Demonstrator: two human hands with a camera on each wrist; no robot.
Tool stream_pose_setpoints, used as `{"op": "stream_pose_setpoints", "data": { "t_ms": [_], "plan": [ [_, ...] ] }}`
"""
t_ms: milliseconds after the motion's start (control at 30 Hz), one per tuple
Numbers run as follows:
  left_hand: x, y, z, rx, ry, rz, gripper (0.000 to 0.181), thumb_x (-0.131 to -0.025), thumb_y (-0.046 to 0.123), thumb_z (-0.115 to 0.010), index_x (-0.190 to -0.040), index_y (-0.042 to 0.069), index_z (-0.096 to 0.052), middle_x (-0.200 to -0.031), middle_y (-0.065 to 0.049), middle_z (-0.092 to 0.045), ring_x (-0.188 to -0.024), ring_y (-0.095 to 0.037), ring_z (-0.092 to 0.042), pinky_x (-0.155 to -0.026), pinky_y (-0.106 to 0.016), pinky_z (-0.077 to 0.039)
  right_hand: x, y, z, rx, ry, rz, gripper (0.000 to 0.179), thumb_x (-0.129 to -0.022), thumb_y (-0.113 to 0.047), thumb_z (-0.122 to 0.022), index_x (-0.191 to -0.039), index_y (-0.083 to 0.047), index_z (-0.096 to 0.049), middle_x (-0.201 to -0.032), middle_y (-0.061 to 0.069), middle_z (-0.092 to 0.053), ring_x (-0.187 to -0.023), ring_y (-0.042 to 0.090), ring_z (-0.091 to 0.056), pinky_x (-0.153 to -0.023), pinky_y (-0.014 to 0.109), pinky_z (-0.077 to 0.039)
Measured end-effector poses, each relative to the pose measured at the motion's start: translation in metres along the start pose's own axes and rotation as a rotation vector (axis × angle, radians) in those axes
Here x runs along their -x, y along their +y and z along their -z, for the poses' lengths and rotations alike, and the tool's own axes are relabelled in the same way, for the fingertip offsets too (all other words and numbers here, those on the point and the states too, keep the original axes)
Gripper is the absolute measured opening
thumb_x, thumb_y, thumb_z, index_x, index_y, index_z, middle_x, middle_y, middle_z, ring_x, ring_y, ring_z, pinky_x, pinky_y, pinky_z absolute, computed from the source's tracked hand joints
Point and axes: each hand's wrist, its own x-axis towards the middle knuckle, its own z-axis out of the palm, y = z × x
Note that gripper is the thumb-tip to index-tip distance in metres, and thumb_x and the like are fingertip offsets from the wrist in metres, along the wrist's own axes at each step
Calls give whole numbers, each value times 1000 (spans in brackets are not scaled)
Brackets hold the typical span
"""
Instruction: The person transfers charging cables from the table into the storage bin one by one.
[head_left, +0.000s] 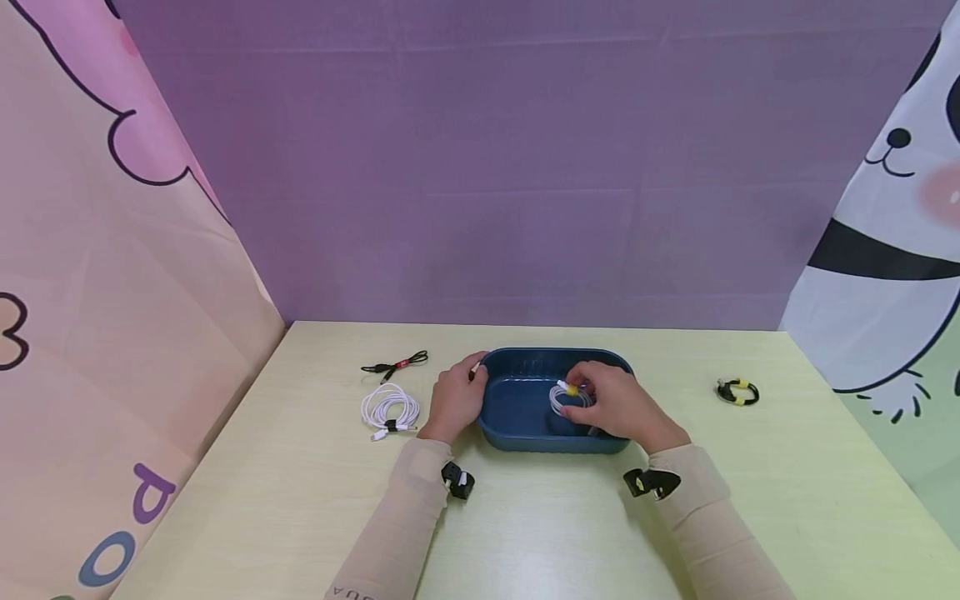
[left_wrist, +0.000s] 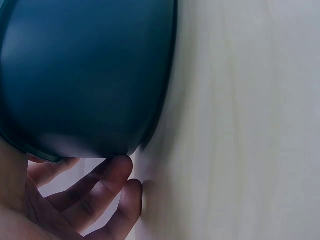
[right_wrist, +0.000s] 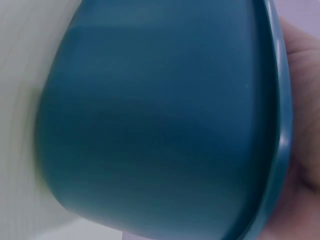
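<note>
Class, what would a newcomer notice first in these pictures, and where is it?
Probably the blue tub, in the head view's lower middle: the left hand holds its left end, the right hand pinches a pale coiled cable within. Next, the panda figure at the right edge.

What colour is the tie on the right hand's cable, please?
The tie is yellow, clearest in the head view.

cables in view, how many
4: red-tied cable and white coil left of the bin, pale coil in the right hand, black coil far right; hand may hide more.
</note>
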Motion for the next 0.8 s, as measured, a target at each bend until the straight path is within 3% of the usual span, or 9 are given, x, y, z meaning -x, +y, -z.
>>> {"op": "stream_pose_setpoints", "data": {
  "t_ms": [800],
  "plan": [
    [1, 2, 1, 5, -14, 33, 39, -107, 30, -48, -143, 23, -61, -111, -10, -74, -93, -28, -65, -82, -45, -53, -3, 6, -10, 80, -53, 35, 39, -86, -32, -83, -114, -10, -68, -103, 3, -68, -84, 13, -58, -77, 33, -52]
  ]
}}
